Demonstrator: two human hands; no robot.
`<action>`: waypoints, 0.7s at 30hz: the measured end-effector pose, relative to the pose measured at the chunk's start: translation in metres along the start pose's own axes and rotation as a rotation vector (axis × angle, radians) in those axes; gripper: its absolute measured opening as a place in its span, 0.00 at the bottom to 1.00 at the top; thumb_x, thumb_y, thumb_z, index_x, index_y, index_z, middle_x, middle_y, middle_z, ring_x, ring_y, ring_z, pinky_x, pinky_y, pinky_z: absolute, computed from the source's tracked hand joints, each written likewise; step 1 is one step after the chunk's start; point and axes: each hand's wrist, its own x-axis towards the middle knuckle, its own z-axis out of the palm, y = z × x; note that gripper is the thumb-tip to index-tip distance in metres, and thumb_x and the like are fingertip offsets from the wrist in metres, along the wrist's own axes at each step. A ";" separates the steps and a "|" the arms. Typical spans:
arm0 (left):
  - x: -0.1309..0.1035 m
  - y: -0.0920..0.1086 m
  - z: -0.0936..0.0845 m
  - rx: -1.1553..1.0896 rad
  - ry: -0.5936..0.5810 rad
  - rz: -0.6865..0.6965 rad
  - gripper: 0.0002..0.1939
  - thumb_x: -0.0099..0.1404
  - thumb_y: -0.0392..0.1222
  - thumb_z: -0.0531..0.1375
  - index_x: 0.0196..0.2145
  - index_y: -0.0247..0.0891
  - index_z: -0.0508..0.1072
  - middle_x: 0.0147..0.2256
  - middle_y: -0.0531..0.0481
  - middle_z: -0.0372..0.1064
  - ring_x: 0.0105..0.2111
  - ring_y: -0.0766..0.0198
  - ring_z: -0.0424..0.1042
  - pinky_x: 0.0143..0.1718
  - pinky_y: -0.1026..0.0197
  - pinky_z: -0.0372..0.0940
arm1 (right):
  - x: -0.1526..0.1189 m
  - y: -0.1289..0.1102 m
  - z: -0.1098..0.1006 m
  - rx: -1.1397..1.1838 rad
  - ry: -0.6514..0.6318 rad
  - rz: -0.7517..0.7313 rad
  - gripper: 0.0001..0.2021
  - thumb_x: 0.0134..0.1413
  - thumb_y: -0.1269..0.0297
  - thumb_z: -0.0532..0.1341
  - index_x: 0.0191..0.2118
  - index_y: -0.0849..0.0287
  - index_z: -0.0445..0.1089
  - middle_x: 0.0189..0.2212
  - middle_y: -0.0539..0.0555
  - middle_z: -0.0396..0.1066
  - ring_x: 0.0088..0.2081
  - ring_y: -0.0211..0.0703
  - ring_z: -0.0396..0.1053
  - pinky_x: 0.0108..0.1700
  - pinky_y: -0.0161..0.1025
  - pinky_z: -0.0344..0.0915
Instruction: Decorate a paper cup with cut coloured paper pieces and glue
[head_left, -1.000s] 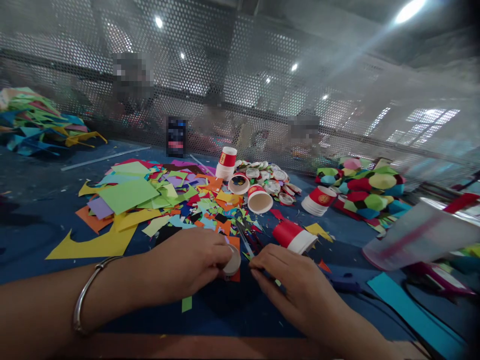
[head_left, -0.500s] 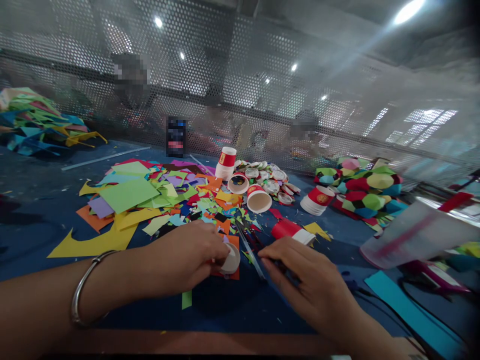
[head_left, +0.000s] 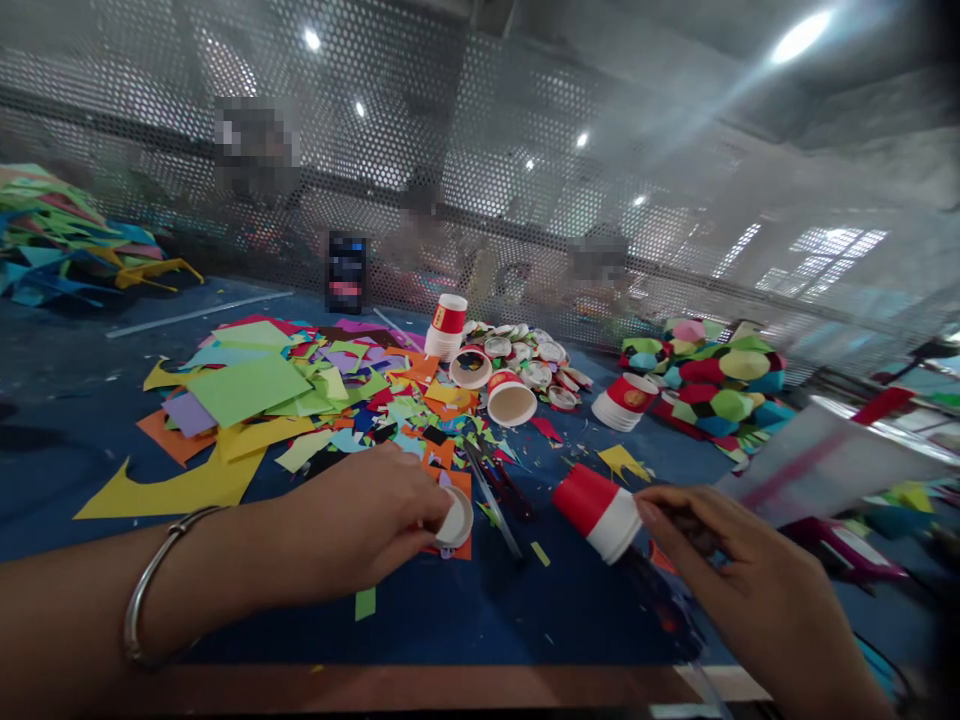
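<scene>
My left hand has its fingers closed on a small white round cup piece, held over an orange paper square. To the right, the fingertips of my right hand pinch the white edge of a tilted red and white paper cup. Below that hand, a dark, blurred object lies close to the palm; its shape is unclear. Between the hands are a clear stick and a dark slim tool.
Coloured paper scraps cover the left and centre. Behind stand stacked cups and a pile of round pieces. Multicoloured paper balls and a translucent cup are at the right. A perforated screen stands behind.
My right hand has moved right and slightly down, and the red and white cup has shifted towards me and turned. My left hand has stayed nearly in place with the round piece.
</scene>
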 end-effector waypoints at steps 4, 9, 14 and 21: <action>0.000 0.000 0.002 -0.009 0.011 0.001 0.05 0.66 0.37 0.58 0.37 0.41 0.74 0.35 0.51 0.74 0.37 0.57 0.69 0.39 0.56 0.59 | -0.003 0.002 0.006 0.011 0.140 0.127 0.13 0.63 0.50 0.57 0.41 0.52 0.71 0.33 0.53 0.77 0.32 0.48 0.75 0.36 0.42 0.70; 0.000 -0.001 0.001 -0.013 0.008 0.010 0.07 0.68 0.37 0.56 0.38 0.41 0.74 0.35 0.50 0.74 0.37 0.58 0.69 0.39 0.56 0.58 | -0.006 0.012 0.006 0.059 -0.012 0.108 0.12 0.63 0.51 0.57 0.41 0.52 0.71 0.33 0.51 0.77 0.30 0.43 0.75 0.31 0.36 0.69; 0.000 -0.001 0.001 -0.023 0.018 0.020 0.07 0.67 0.37 0.56 0.38 0.41 0.75 0.35 0.50 0.74 0.37 0.58 0.70 0.40 0.56 0.58 | -0.008 0.024 0.004 0.041 -0.110 0.023 0.14 0.62 0.52 0.59 0.48 0.52 0.70 0.38 0.52 0.78 0.33 0.44 0.77 0.34 0.36 0.73; 0.000 -0.001 -0.001 -0.019 0.000 0.019 0.05 0.67 0.36 0.58 0.37 0.43 0.74 0.34 0.52 0.74 0.36 0.59 0.70 0.37 0.58 0.57 | -0.017 0.047 0.001 -0.004 -0.151 -0.010 0.16 0.63 0.54 0.58 0.53 0.52 0.68 0.42 0.56 0.80 0.36 0.48 0.80 0.34 0.39 0.77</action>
